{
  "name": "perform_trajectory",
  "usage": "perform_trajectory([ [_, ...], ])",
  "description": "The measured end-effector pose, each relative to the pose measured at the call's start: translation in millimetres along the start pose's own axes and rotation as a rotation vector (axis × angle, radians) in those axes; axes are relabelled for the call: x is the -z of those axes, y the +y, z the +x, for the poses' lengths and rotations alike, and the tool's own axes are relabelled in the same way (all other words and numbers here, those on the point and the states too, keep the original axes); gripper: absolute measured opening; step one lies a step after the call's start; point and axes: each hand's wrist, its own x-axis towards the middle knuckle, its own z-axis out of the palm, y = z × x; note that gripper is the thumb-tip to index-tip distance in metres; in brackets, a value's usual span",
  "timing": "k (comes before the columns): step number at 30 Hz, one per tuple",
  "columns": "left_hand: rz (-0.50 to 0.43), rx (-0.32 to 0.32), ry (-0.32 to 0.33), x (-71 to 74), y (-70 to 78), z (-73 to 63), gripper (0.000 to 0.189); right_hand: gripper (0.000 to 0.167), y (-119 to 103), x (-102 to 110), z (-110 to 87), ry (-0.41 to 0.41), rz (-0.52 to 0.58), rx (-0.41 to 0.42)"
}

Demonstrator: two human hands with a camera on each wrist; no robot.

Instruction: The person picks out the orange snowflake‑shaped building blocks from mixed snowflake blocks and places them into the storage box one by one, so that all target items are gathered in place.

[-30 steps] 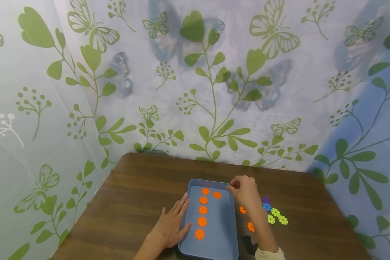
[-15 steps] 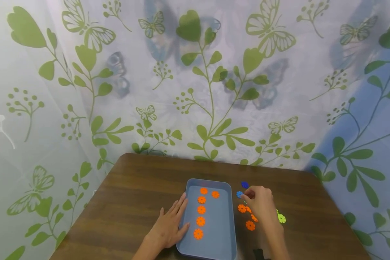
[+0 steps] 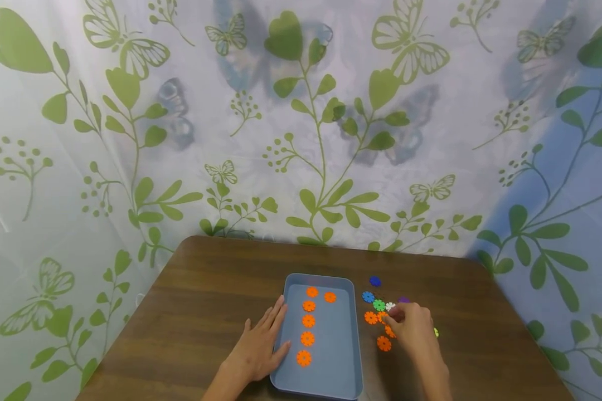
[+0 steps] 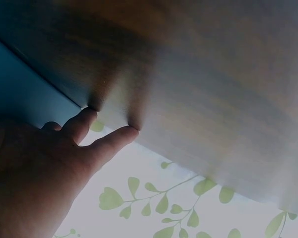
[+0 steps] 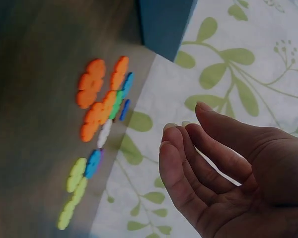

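Note:
A blue-grey tray (image 3: 333, 356) lies on the table, with several orange notched plastic discs (image 3: 308, 321) in a column along its left side and one more beside the top. My left hand (image 3: 256, 348) rests along the tray's left rim, fingers straight and thumb over the edge. To the right of the tray, my right hand (image 3: 415, 333) hovers over loose orange discs (image 3: 384, 343). Its fingers are bent, and the right wrist view shows a gap between thumb and fingertips with nothing held. The hand hides part of the pile in the head view.
Around the orange discs lie a green disc (image 3: 379, 305), a light blue disc (image 3: 368, 297), a dark blue disc (image 3: 375, 281), a white disc (image 3: 390, 306) and yellow-green discs (image 5: 77, 174). A patterned curtain (image 3: 301, 139) hangs behind the wooden table (image 3: 231, 278).
From the tray's far right corner, my right hand has moved right and nearer, over the loose discs. My left hand keeps its place on the tray, while the head view shifts slightly.

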Motion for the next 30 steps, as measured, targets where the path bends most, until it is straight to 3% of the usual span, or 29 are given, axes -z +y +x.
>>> perform_trajectory([
  [18, 0.002, -0.013, 0.009, 3.5, 2.2, 0.0, 0.078, 0.012, 38.5, -11.2, -3.7, -0.044, -0.044, -0.034],
  [30, 0.007, 0.004, -0.005, 3.9, 1.9, -1.2, 0.079, 0.016, 50.8, -18.3, 0.0, -0.085, -0.023, -0.101],
])
